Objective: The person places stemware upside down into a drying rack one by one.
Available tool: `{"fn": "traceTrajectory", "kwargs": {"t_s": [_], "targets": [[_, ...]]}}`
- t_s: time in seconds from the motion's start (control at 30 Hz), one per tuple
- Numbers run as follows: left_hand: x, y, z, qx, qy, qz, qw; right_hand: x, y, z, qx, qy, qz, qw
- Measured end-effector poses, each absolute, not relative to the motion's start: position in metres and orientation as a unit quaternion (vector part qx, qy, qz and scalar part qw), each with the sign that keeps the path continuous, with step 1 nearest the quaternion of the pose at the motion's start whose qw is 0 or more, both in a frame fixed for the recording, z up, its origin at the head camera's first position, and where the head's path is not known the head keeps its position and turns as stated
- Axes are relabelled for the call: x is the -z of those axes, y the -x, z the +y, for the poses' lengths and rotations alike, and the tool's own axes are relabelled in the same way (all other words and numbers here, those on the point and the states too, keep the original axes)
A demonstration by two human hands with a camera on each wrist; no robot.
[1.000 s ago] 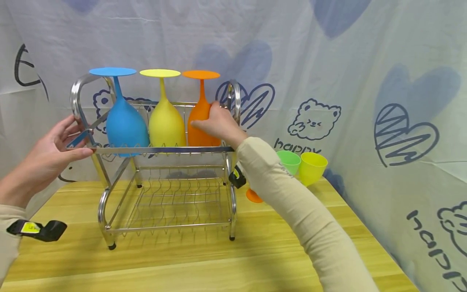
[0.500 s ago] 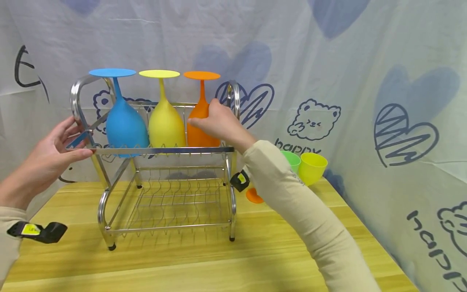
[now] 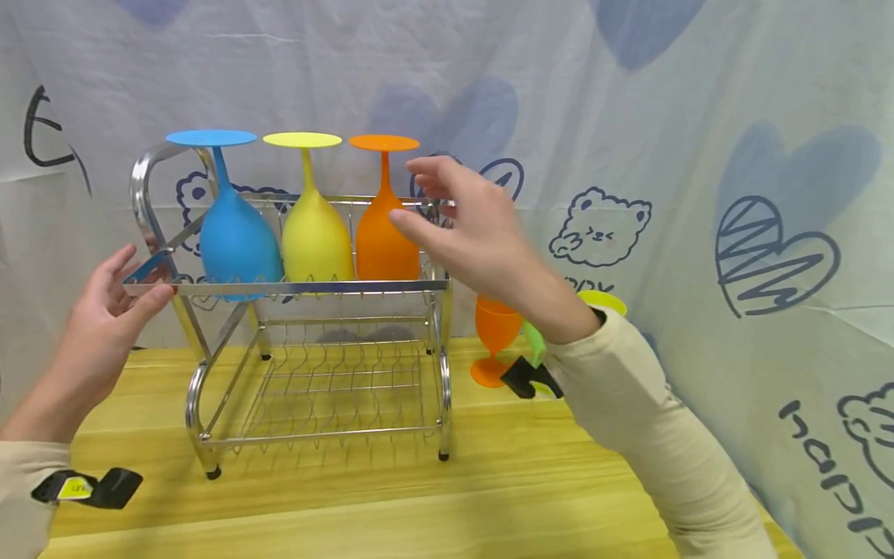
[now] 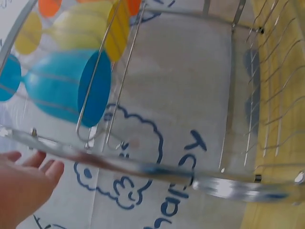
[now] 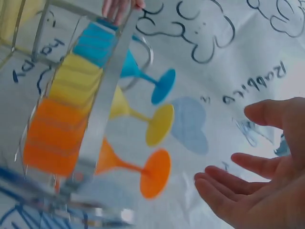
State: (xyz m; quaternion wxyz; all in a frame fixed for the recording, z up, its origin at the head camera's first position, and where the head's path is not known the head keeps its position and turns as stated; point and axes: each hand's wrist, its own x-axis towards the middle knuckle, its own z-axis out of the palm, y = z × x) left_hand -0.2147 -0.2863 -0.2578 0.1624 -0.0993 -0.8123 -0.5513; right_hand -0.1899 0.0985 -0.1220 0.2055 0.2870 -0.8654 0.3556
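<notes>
The right hand [image 3: 482, 241] has let go of the orange goblet [image 3: 382, 233], now spread open at its 3 o'clock. The goblet stands inverted in the rack [image 3: 300, 289]; the left hand [image 3: 105, 326], fingers relaxed, touches its rail. Only the head view shows the worktop [image 3: 419, 497].

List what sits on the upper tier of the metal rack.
Three upside-down goblets: blue goblet, yellow goblet, orange goblet. The front rail hides their rims.

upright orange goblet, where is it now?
In the head view, the upright orange goblet stands on the wooden table, just right of the dish rack, under the right hand.
</notes>
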Motion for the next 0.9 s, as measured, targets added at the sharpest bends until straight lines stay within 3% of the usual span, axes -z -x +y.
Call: {"fn": "traceTrajectory", "kwargs": {"t_s": [0.33,0.63,0.9], "targets": [[0.291,0.198,-0.274,0.587,0.081,-0.78,0.201,0.157,0.206,0.174,-0.426,-0.207,-0.822,0.315],[0.326,0.19,-0.276,0.699,0.088,-0.678,0.209,0.228,0.243,0.223,-0.478,-0.072,-0.827,0.286],[0.348,0.176,-0.267,0.653,0.077,-0.732,0.177,0.281,0.27,0.263,-0.472,0.01,-0.817,0.331]]}}
